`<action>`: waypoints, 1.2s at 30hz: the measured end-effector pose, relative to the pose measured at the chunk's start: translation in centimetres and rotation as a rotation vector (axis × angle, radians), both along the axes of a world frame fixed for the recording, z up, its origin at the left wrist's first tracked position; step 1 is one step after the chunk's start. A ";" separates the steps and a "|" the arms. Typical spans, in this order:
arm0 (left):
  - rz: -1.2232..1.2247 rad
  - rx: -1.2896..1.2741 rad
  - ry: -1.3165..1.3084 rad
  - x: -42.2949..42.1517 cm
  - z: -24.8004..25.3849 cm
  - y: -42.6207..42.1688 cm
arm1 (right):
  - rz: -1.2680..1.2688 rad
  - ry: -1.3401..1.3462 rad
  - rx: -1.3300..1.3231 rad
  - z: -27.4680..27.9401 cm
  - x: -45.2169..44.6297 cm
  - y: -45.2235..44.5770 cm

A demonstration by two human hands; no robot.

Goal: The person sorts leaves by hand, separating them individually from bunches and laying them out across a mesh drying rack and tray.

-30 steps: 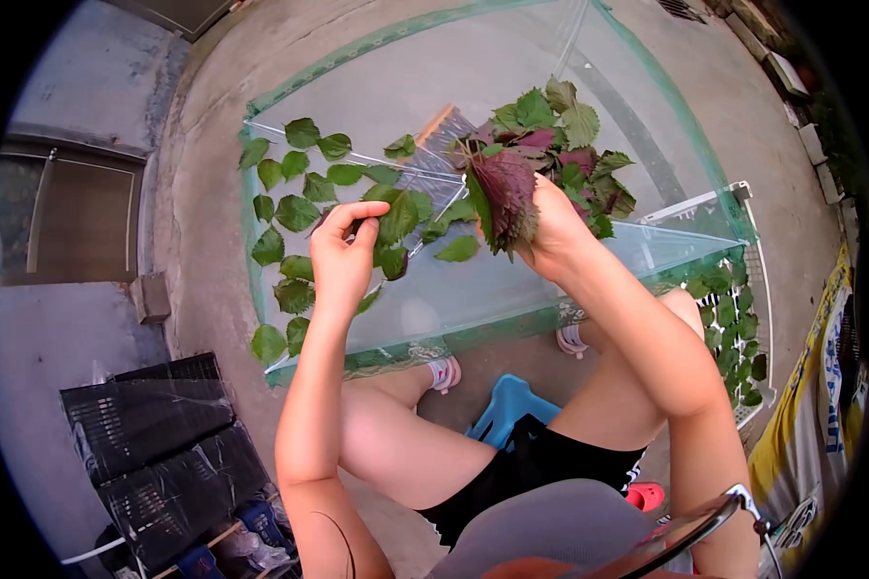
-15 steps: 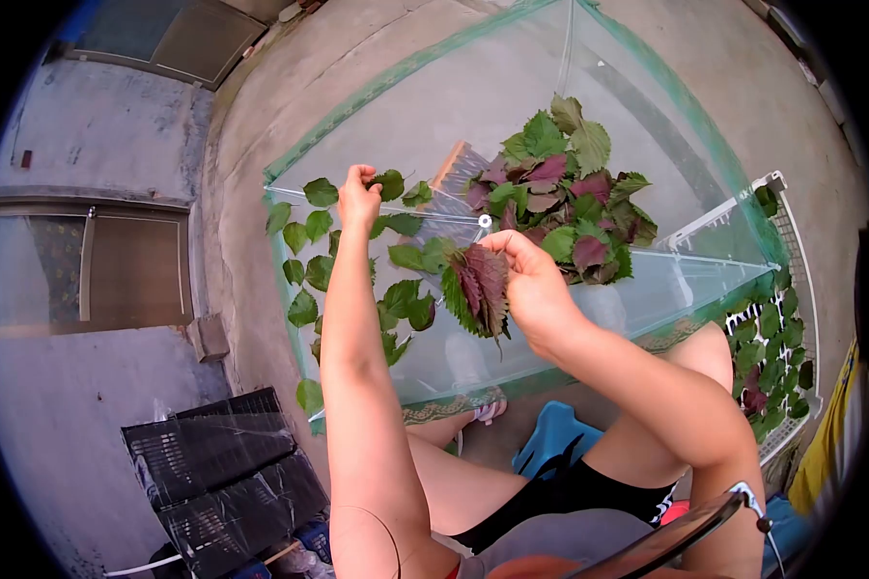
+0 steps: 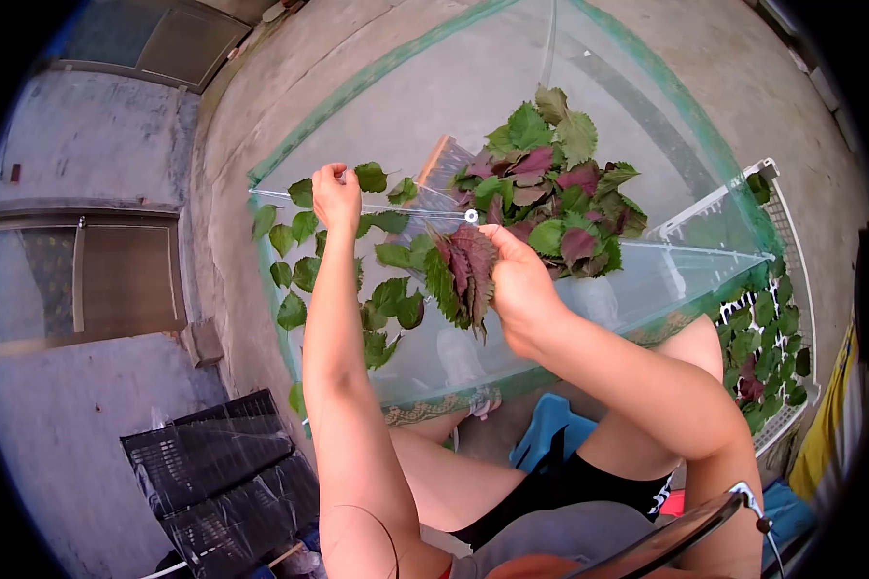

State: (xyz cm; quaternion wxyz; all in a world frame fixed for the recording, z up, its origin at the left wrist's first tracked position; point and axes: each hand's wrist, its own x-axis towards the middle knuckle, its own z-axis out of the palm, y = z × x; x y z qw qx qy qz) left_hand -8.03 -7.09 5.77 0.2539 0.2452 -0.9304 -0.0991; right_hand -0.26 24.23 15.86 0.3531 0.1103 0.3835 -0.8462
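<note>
A bunch of purple and green leaves point(image 3: 465, 273) hangs from my right hand point(image 3: 519, 285), whose fingers are closed on its upper end. To the left, my left hand point(image 3: 337, 196) is over the spread leaves with its fingers pinched together; what they hold, if anything, is too small to tell. Single green leaves point(image 3: 292, 311) lie spaced out on the left part of a pale mesh cover point(image 3: 425, 116) with a green border. Right of the mesh's white centre knob point(image 3: 471, 216) lies a heap of green and purple leaves point(image 3: 577, 198).
A white rack point(image 3: 809, 328) with leaves stands at the right. Below the mesh is a blue stool point(image 3: 550, 430) between my legs. Black plastic crates point(image 3: 217, 473) are at lower left, beside a wall point(image 3: 97, 405). A yellow sack point(image 3: 826, 425) is at the right edge.
My left hand has moved away from me to the far left leaves. My right hand has drawn the bunch back from the heap, towards me and left. The camera view has shifted.
</note>
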 end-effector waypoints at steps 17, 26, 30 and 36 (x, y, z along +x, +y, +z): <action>-0.364 1.294 -0.038 13.3 15.6 16.1 | -0.047 -0.013 -0.174 0.0 -1.1 -1.2; -0.322 1.359 0.213 11.9 16.6 13.9 | -0.044 -0.170 -0.195 0.5 -2.2 -0.8; -0.104 1.161 0.199 9.0 12.6 8.1 | -0.075 -0.075 -0.029 -0.5 -2.1 -1.1; -0.002 0.949 0.128 3.5 6.9 0.5 | -0.050 0.021 0.101 -1.3 -1.3 -1.1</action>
